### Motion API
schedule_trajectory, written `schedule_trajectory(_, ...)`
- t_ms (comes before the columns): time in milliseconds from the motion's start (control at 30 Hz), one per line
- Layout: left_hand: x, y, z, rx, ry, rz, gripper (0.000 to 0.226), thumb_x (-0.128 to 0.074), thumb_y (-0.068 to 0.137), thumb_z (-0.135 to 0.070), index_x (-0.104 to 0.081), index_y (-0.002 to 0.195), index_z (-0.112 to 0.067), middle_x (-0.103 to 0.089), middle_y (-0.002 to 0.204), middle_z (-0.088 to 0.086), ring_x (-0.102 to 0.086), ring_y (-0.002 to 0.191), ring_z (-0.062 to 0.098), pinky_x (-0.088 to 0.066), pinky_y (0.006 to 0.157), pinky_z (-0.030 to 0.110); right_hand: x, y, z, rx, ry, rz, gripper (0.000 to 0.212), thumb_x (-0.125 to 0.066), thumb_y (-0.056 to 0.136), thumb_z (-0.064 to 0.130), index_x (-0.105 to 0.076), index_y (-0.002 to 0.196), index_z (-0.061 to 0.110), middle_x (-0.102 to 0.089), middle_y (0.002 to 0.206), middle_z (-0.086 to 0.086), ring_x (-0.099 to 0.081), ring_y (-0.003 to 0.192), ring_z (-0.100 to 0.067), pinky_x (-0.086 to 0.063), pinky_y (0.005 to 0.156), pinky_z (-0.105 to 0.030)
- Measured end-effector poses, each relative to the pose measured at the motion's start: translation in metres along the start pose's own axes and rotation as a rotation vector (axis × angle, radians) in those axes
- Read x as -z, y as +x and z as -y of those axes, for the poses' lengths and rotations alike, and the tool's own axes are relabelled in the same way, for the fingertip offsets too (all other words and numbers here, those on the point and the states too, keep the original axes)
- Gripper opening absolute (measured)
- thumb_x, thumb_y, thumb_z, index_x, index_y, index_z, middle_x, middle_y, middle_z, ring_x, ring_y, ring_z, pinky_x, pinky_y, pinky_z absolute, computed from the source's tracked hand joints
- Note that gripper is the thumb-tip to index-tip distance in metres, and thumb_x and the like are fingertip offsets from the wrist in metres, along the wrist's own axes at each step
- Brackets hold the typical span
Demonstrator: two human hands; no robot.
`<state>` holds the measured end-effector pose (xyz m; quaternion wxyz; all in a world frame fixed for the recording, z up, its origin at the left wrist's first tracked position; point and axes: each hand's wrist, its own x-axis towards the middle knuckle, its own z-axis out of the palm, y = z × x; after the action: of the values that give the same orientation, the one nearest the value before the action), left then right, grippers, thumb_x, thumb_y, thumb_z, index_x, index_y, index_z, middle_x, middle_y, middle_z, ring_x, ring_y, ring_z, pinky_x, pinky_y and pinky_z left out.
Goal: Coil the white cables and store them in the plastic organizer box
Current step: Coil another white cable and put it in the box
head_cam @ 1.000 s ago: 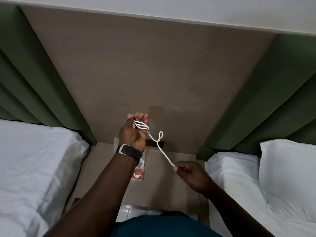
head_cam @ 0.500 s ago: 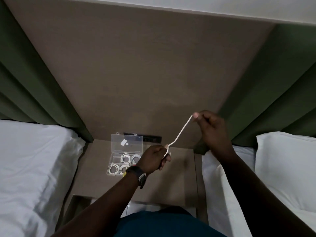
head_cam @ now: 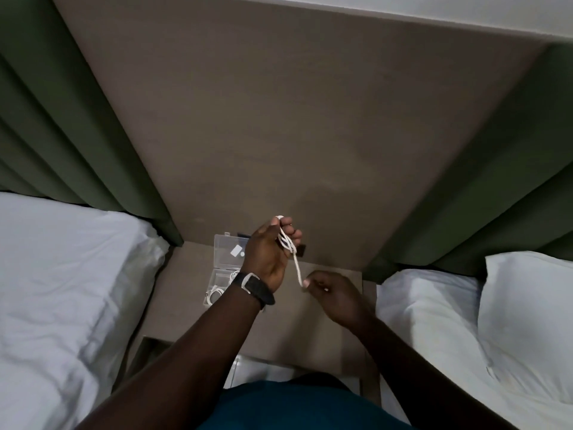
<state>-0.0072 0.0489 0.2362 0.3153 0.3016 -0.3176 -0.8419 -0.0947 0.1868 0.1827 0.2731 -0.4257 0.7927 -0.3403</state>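
My left hand (head_cam: pixel 269 252) is raised above the nightstand with loops of a white cable (head_cam: pixel 286 243) wound around its fingers. The cable's free end runs down and to the right to my right hand (head_cam: pixel 331 294), which pinches it between thumb and fingertip. Behind my left wrist stands the clear plastic organizer box (head_cam: pixel 221 274), its lid (head_cam: pixel 231 251) tipped up against the wall panel. Coiled white cables (head_cam: pixel 214 294) lie in its compartments; my left forearm hides part of the box.
The brown nightstand (head_cam: pixel 310 333) sits between two beds with white bedding (head_cam: pixel 62 290) on the left and a white pillow (head_cam: pixel 527 321) on the right. Green padded headboards (head_cam: pixel 62 135) flank a tall brown wall panel. A dark socket plate (head_cam: pixel 302 250) is on the wall behind my left hand.
My left hand rose from the nightstand top and now carries several loops. My right hand dropped from high on the right to low near the nightstand, and the stretch of cable between the hands shortened.
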Motion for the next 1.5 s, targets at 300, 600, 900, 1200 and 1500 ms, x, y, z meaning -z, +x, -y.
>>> schedule_trajectory(300,0.015,-0.019,0.043,0.021,0.784,0.299,0.034,-0.042,0.101,-0.018,-0.063,0.077,-0.006,-0.058,0.059,0.009,-0.055,0.055,0.022,-0.044,0.054,0.028,0.059,0.005,0.031,0.176,0.089,0.006,0.011,-0.068,0.090,0.013,-0.070,0.080,0.018,-0.070,0.073,0.007,-0.064,0.070,-0.005,-0.048,0.070,-0.025)
schedule_trajectory(600,0.015,-0.034,0.031,0.383,0.131,0.207,0.048,-0.054,0.089,-0.053,-0.049,0.064,-0.012,-0.031,0.045,-0.004,-0.022,0.034,0.007,-0.010,0.040,0.022,0.017,0.000,0.021,-0.199,0.813,-0.008,0.018,-0.060,0.098,0.020,-0.075,0.098,0.010,-0.073,0.097,-0.024,-0.070,0.083,-0.026,-0.057,0.077,-0.044)
schedule_trajectory(900,0.086,-0.040,0.039,0.314,-0.036,-0.109,0.039,-0.055,0.094,-0.037,-0.048,0.066,-0.012,-0.031,0.049,-0.003,-0.028,0.035,0.006,-0.017,0.034,0.018,-0.084,-0.004,0.032,-0.495,0.998,0.079,0.019,-0.057,0.090,0.008,-0.076,0.088,0.008,-0.075,0.075,-0.010,-0.070,0.064,-0.021,-0.056,0.062,-0.028)
schedule_trajectory(1200,0.170,-0.003,0.055,0.405,0.267,-0.267,0.051,-0.054,0.093,-0.048,-0.053,0.050,-0.021,-0.038,0.044,-0.003,-0.032,0.034,0.009,-0.029,0.036,0.014,-0.158,0.017,0.020,-0.573,0.838,-0.018,0.024,-0.064,0.096,0.030,-0.077,0.095,0.009,-0.079,0.096,-0.016,-0.073,0.094,-0.037,-0.055,0.091,-0.055)
schedule_trajectory(1500,0.247,0.073,0.096,0.318,0.440,-0.368,0.044,-0.047,0.099,-0.040,-0.056,0.064,-0.015,-0.052,0.052,0.003,-0.042,0.042,0.013,-0.033,0.043,0.020,-0.242,0.092,-0.021,-0.532,0.623,-0.130,0.014,-0.074,0.086,0.009,-0.079,0.078,0.020,-0.078,0.070,0.001,-0.067,0.063,-0.007,-0.052,0.063,-0.024)
